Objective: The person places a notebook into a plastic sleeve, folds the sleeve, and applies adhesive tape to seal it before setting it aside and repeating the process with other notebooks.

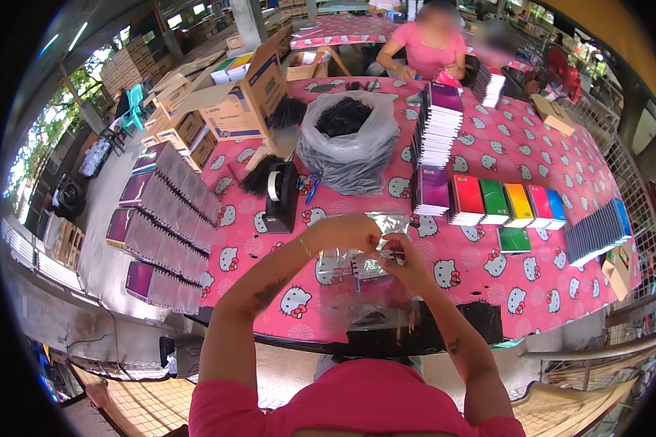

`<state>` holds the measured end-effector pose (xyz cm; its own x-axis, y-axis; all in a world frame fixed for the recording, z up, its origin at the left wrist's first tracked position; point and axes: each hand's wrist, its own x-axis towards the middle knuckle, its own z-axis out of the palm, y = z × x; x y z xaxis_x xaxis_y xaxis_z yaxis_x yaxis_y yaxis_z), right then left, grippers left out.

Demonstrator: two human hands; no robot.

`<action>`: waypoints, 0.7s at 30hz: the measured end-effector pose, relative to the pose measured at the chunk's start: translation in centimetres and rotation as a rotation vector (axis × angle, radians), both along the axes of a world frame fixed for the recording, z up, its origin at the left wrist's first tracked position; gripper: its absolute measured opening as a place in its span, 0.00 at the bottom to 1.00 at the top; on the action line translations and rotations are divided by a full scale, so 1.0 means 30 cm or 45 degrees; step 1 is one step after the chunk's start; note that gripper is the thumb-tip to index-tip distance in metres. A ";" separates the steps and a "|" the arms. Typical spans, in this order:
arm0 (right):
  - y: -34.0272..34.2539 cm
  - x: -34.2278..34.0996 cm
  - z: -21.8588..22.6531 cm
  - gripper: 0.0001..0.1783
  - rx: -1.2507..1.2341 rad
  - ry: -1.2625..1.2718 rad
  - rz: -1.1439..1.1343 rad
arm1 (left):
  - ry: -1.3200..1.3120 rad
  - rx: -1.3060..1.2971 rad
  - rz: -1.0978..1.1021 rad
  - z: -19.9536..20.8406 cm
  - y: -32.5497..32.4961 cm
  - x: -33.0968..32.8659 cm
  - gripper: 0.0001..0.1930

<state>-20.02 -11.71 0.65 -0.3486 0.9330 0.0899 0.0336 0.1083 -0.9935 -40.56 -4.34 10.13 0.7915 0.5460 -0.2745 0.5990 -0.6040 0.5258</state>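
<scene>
In front of me my left hand and my right hand meet, fingertips pinched close together. Between and below them is a clear plastic bag, its film showing above the hands too. Under the plastic lies a small notebook with a purple part, mostly covered by my hands and by glare. Which edge of the bag each hand pinches is hard to see. Just beyond my left forearm stands a black tape dispenser, with blue-handled scissors beside it.
Rows of spiral notebooks line the left. A plastic sack of black spiral bindings stands centrally, near an open carton. Stacked purple notebooks, colored ones and a blue-covered stack sit right. A person works across the table.
</scene>
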 end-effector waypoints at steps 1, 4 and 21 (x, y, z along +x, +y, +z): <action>0.000 0.004 0.014 0.27 -0.026 0.008 0.012 | -0.069 -0.249 0.045 -0.051 0.031 -0.001 0.13; -0.008 -0.066 0.028 0.27 -0.001 0.012 0.077 | -0.292 -0.979 0.234 -0.374 0.098 -0.167 0.20; -0.212 -0.298 0.312 0.51 0.782 -0.246 0.284 | -0.815 0.853 1.232 -0.144 -0.777 -0.238 0.37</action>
<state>-28.97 -18.06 10.00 -0.5898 0.6365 0.4969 0.1157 0.6756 -0.7281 -47.70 -27.66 5.80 -0.0993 0.8384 0.5360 0.6907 -0.3297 0.6436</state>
